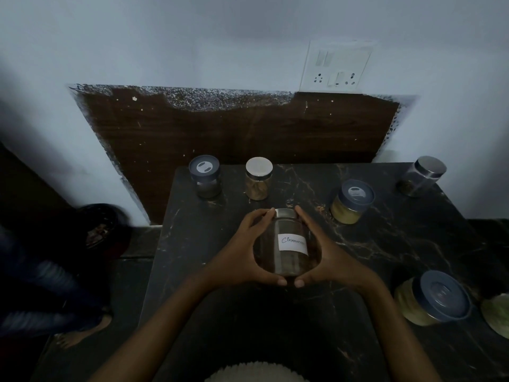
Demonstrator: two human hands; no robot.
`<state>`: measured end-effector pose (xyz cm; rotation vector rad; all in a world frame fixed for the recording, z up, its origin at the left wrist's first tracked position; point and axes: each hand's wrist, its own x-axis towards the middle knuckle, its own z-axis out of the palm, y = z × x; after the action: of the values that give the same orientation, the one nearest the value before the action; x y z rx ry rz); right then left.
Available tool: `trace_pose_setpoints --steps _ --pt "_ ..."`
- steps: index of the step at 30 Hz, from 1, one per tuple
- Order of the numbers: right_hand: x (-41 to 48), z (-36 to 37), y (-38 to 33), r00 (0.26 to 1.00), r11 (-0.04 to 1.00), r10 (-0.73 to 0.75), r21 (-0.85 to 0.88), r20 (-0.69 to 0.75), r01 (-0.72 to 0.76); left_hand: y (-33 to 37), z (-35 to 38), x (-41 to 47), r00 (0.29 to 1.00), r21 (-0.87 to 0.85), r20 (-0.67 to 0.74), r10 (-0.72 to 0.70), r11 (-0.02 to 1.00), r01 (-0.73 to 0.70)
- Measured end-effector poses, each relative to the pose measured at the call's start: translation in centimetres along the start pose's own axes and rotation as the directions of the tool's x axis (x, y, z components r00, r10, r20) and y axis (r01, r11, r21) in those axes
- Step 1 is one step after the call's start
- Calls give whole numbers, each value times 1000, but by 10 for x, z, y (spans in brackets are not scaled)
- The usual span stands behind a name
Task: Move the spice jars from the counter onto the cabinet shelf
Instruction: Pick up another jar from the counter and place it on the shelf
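A clear cinnamon jar [287, 244] with a steel lid and a white handwritten label sits in the middle of the black marble counter [385, 238]. My left hand [242, 252] wraps its left side and my right hand [325, 255] wraps its right side, thumbs meeting in front. Behind it stand a blue-lidded dark jar [205, 176] and a steel-lidded tan jar [258, 178]. To the right are a blue-lidded yellow jar [351, 202], a steel-lidded jar [421, 176] and a large blue-lidded green jar [431, 299]. No cabinet shelf is in view.
Part of another greenish jar [497, 315] shows at the right edge. A brown wooden panel [234, 133] and a white switch socket [336, 67] are on the wall behind. Left of the counter, a person's leg and bare foot [80, 330] are on the dark floor.
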<state>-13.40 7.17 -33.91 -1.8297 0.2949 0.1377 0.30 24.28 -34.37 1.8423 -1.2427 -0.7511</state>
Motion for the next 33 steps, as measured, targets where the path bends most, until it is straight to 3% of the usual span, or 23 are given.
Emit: trace_pose_setpoints --steps 4,8,13,17,22,29,33 --pt "-2 -8 0 999 999 -5 48 40 3 -1 -2 -2 999 -34 -44 10 999 -12" --pt "-1 -11 -2 998 1000 -6 24 57 4 1 -3 -4 1000 -127 0 -5 992 5" --pt "1 -8 -7 1000 1000 7 -24 18 -7 0 -4 1 998 -59 37 -46 997 48" --pt "3 -8 -10 1000 996 2 -87 1 -1 0 -8 4 998 -115 47 -38 992 43" --pt "7 -16 -27 999 991 -54 -126 -4 53 11 -23 11 999 -148 34 20 989 -15" --pt "13 -46 -83 977 972 -205 -127 -62 196 57 -71 30 984 16 -40 173 985 -172" --pt "15 -66 -130 936 928 -334 -213 -108 306 95 -106 41 959 10 -62 275 961 -275"
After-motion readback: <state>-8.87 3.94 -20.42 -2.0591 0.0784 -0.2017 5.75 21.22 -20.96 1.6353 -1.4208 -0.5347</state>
